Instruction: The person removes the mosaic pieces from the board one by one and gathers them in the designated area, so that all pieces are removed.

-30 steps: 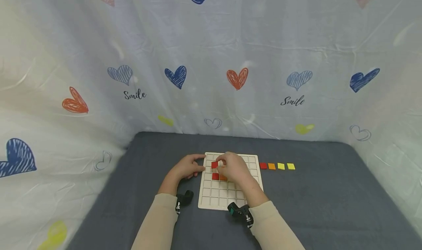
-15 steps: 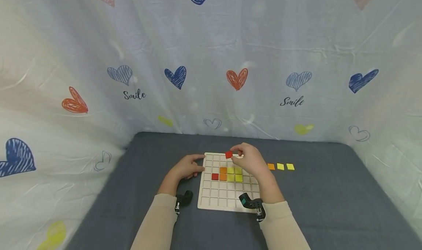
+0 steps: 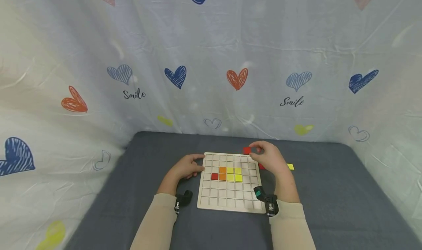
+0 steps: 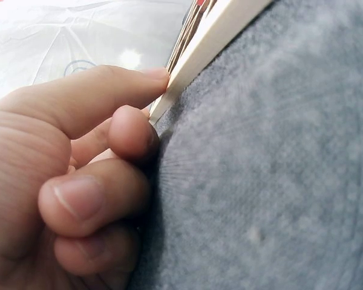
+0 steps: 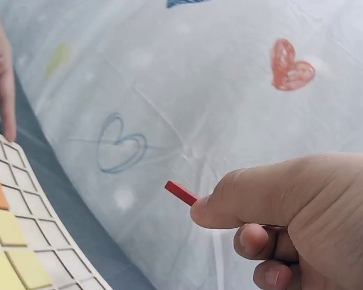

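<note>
Head view: red tile (image 3: 246, 150) at tips of right fingers (image 3: 256, 144)

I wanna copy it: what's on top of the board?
On the board sit one red tile, two orange tiles and four yellow tiles. What lies beneath them is covered, and the right wrist's camera hides some edge.

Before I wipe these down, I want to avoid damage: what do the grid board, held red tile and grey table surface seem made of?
Grid board: probably wood, unvarnished-looking, given its pale, matte edge.
Red tile: painted wood or plastic; its even colour doesn't settle which.
Grey table surface: likely cloth, dull, judging by its fuzzy texture.
</note>
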The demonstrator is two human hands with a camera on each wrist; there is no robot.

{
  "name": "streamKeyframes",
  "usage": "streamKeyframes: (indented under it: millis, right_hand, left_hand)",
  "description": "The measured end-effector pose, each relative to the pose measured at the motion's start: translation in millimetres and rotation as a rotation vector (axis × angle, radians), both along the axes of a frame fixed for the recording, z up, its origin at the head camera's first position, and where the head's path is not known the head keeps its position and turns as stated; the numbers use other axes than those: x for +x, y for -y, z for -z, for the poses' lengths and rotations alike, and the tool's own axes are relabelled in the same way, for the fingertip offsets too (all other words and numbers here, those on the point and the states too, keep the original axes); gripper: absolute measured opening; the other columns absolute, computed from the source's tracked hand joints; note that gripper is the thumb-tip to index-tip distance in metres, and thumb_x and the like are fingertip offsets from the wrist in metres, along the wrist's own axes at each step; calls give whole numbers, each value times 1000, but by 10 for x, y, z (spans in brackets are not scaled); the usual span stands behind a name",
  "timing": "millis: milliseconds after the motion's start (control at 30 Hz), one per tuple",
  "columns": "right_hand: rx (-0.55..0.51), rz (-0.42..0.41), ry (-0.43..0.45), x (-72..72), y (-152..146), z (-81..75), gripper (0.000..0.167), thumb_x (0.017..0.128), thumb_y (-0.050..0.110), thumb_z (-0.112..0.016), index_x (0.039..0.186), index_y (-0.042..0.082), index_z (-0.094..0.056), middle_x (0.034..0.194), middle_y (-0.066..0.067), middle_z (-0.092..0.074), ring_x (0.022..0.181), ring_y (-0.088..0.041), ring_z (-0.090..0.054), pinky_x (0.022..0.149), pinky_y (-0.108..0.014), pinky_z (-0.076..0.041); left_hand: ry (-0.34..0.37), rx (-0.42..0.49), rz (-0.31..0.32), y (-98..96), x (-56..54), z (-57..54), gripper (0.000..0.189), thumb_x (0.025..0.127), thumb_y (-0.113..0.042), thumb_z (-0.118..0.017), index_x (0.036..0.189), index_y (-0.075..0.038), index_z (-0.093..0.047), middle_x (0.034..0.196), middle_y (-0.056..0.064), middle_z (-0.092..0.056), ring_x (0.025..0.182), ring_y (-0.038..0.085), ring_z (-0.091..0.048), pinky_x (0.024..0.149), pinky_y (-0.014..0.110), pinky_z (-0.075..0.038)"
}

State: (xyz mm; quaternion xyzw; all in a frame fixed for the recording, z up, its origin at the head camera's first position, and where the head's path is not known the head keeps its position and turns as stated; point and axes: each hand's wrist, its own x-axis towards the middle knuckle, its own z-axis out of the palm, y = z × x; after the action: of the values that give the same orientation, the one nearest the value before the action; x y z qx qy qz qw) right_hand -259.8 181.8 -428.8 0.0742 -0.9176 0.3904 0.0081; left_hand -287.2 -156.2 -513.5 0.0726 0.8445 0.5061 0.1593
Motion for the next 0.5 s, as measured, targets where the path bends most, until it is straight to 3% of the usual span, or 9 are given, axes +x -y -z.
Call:
streamKeyframes:
  millis: [233,400,500]
  right_hand:
    - [-30,11,73,2,-261,24,33,97,17,-71,128,6,-65,94,-9,-49,80,-24,-45,66,-38,-40]
    - [-17,-16,134,2,-461,112,33,98,16,-70,127,1,-65,78,-6,-45,65,-21,-41,61,-36,-37]
    - [-4,-26,172,11,-557,176,34,97,16,-70,127,0,-65,75,-4,-46,64,-19,-42,62,-36,-37]
  left_hand:
    - [2,-2,0,-4,-1,-4,61,93,-18,-78,149,-17,-56,59,7,-60,37,12,-34,40,29,-36]
    - [2,-1,0,-2,-6,-6,61,93,-18,-78,150,-18,-56,59,8,-60,37,13,-33,41,29,-36]
    - [1,-5,-2,-1,-9,-4,61,93,-18,-77,150,-17,-56,59,8,-60,37,13,-33,41,29,-36]
